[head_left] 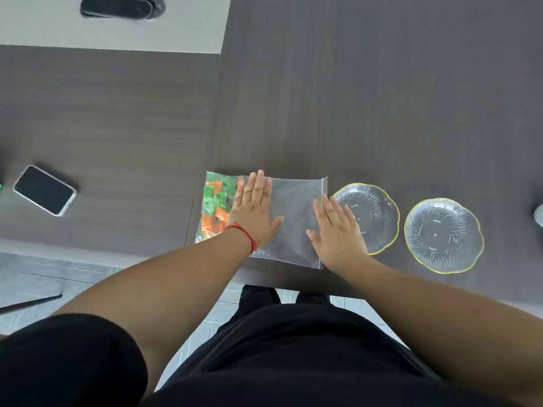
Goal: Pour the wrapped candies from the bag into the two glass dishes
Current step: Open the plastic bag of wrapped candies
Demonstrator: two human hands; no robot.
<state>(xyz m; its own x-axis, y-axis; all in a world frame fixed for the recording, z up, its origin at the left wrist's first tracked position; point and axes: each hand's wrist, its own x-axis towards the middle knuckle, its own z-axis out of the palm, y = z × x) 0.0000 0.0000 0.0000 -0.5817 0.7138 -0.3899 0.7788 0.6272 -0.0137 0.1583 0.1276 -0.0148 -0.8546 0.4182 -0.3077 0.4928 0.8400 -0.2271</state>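
A clear zip bag (293, 207) lies flat on the dark table near its front edge. Green and orange wrapped candies (217, 204) are bunched at the bag's left end. My left hand (254, 210) rests palm down on the bag beside the candies, fingers spread. My right hand (338, 230) lies flat over the bag's right end, at its zip strip, fingers apart. Two clear glass dishes with yellow rims stand to the right: the nearer dish (371, 212) is partly under my right fingers, the farther dish (443, 235) stands apart. Both dishes hold nothing.
A phone (44, 190) lies face up at the left of the table (352, 98). A dark oval object (122, 7) sits on a light panel at the top left. A pale round object (539, 214) shows at the right edge. The table's front edge runs just below the bag.
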